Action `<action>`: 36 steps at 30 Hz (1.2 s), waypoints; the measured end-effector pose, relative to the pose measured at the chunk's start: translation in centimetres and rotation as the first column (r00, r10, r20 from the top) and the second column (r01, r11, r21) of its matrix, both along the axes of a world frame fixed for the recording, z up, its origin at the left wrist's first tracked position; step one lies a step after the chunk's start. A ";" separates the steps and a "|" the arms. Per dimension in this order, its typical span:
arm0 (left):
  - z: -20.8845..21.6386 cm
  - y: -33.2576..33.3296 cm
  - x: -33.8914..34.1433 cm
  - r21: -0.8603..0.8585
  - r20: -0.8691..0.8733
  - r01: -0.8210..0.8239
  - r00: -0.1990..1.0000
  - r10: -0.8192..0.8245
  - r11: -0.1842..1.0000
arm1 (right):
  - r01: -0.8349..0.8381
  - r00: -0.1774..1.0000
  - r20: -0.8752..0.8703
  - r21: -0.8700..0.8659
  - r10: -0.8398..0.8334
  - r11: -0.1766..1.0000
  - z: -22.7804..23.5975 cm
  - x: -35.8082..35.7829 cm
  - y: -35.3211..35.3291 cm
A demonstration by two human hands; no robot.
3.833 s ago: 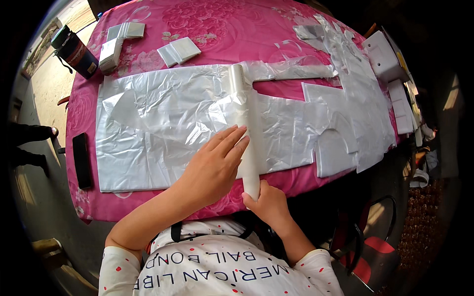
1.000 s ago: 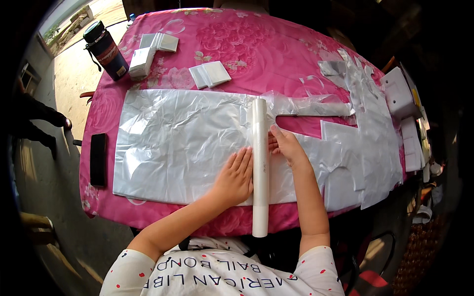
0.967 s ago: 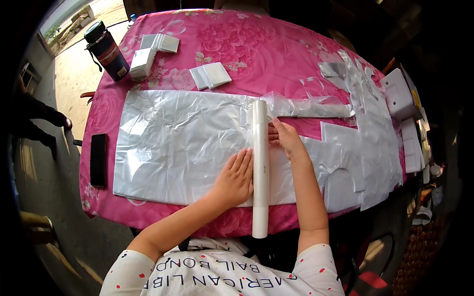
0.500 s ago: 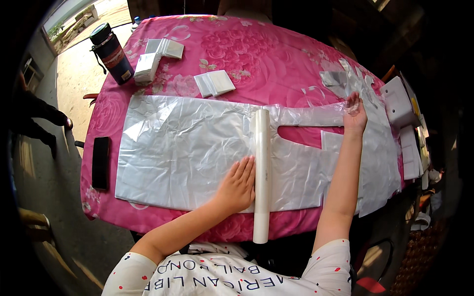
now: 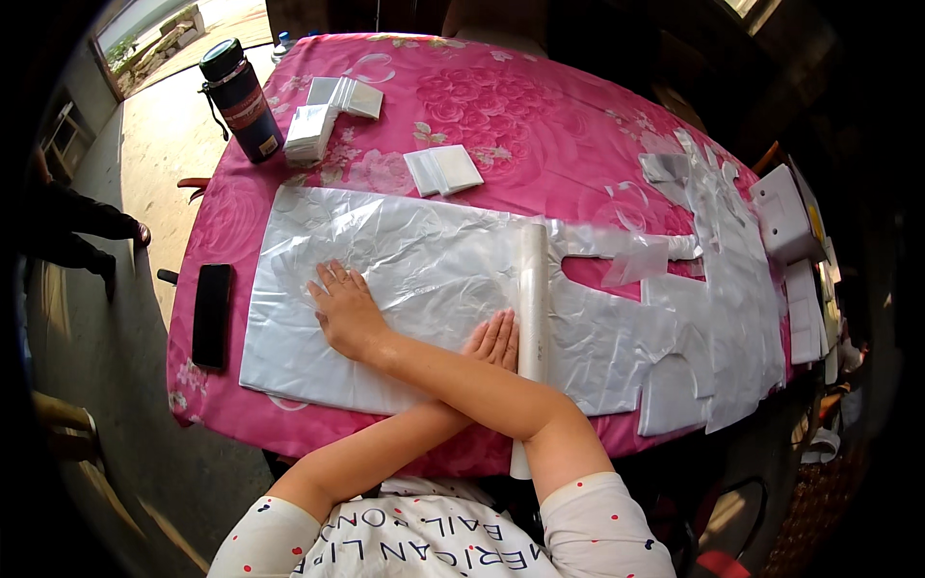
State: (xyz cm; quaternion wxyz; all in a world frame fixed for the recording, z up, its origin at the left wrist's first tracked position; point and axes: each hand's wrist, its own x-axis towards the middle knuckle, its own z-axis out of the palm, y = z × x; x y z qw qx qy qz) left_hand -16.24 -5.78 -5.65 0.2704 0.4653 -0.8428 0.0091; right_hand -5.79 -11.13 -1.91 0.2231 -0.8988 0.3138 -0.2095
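A stack of thin whitish plastic bags (image 5: pixel 424 250), handles toward the right, lies flat across the table. Across it rests a long pale tube (image 5: pixel 533 318), its near end jutting past the table's front edge. My left hand (image 5: pixel 496 341) lies flat on the plastic, fingers stretched out, right against the tube's left side. Over my left forearm crosses my right arm; my right hand (image 5: pixel 347 310) is spread on the left part of the bags, holding nothing. To the right of the tube, a handle strip (image 5: pixel 636 258) stands slightly raised and blurred.
Loose plastic pieces (image 5: pixel 742 318) cover the table's right side. Small stacks of white squares (image 5: pixel 443 170) sit toward the back, with a dark flask (image 5: pixel 241 101) at back left. A black phone (image 5: pixel 212 316) lies at the left edge. A person's legs (image 5: pixel 92 226) show beyond.
My right hand has let go of the handle strip at the right and swung left across my left arm onto the bags. My left hand stays beside the tube.
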 end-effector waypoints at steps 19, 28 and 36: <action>6.1 -12.1 1.0 0.457 -0.609 0.757 -0.117 0.784 0.468 | 0.139 0.990 0.006 -0.098 -0.139 0.985 4.6 -28.8 4.1; 6.0 -10.8 6.0 0.542 -0.813 0.240 0.392 0.430 0.806 | -0.061 0.970 -0.240 -0.089 0.038 0.994 4.5 -25.9 3.8; 9.3 -1.3 20.9 0.479 -0.838 0.110 0.354 0.416 0.871 | -0.340 0.936 0.119 0.066 0.331 0.938 5.9 -9.4 5.4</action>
